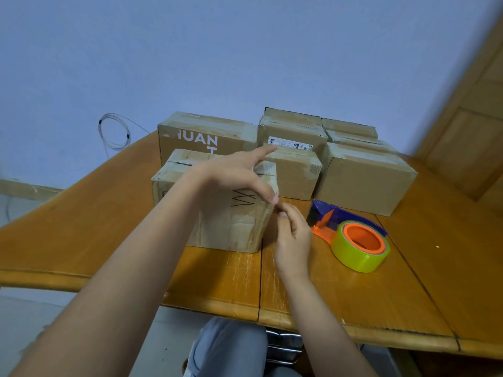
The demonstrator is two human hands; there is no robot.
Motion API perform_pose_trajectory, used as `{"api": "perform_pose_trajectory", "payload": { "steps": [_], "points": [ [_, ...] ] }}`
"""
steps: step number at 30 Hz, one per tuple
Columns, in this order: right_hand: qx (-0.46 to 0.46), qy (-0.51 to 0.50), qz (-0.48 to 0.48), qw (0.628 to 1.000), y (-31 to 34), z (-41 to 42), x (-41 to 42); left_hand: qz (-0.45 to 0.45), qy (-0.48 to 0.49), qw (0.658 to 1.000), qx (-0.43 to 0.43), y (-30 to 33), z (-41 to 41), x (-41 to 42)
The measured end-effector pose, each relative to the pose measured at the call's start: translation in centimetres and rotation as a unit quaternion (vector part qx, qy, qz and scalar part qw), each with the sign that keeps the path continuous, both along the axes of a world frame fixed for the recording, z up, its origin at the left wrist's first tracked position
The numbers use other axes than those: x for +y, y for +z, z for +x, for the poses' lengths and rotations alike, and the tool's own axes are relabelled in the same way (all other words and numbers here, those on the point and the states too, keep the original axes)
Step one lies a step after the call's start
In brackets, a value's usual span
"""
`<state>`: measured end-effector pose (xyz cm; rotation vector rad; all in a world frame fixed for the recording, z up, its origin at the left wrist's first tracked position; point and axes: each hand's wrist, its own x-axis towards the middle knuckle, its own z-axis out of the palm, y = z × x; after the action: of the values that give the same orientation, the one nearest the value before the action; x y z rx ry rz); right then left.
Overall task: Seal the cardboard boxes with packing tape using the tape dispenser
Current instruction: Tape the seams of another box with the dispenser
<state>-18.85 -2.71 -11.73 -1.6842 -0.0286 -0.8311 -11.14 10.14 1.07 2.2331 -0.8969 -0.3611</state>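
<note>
Hands meet at box (217, 213) corner: left hand (234, 175) spread wide, right hand (292, 235) fingers pinched narrow, maybe on tape; dispenser (351, 235) idle. Tape may wrinkle.

Box (217, 213) front — behind left forearm (152, 240)

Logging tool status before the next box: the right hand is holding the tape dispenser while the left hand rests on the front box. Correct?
Not quite. In the head view the tape dispenser lies unheld on the table; the right hand is beside it, at the front box corner. The left hand does rest on it.
</note>
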Motion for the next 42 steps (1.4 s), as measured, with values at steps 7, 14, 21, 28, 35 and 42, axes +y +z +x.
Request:
{"api": "perform_pose_trajectory", "payload": {
  "steps": [7,14,21,28,35,42],
  "points": [
    [-0.032,0.098,-0.015,0.995,0.2,-0.3,0.2,0.007,-0.004,1.000,-0.002,0.1,-0.2,0.1],
    [-0.014,0.110,-0.006,0.994,0.1,-0.5,-0.1,0.019,-0.005,1.000,-0.008,0.0,-0.3,0.0],
    [-0.039,0.047,-0.014,0.998,0.3,-0.8,0.0,-0.071,0.026,0.997,-0.007,0.3,-1.5,0.2],
    [-0.097,-0.020,-0.023,0.995,2.8,-1.0,-1.0,-0.288,0.228,0.919,-0.143,1.6,-2.5,2.9],
    [0.026,0.039,-0.359,0.932,7.7,-1.6,2.8,0.013,0.303,0.914,-0.269,0.4,-2.1,7.5],
    [0.111,-0.036,-0.551,0.826,7.8,-1.7,2.9,0.034,0.270,0.941,-0.200,-3.2,-3.5,10.4]
  ]
}}
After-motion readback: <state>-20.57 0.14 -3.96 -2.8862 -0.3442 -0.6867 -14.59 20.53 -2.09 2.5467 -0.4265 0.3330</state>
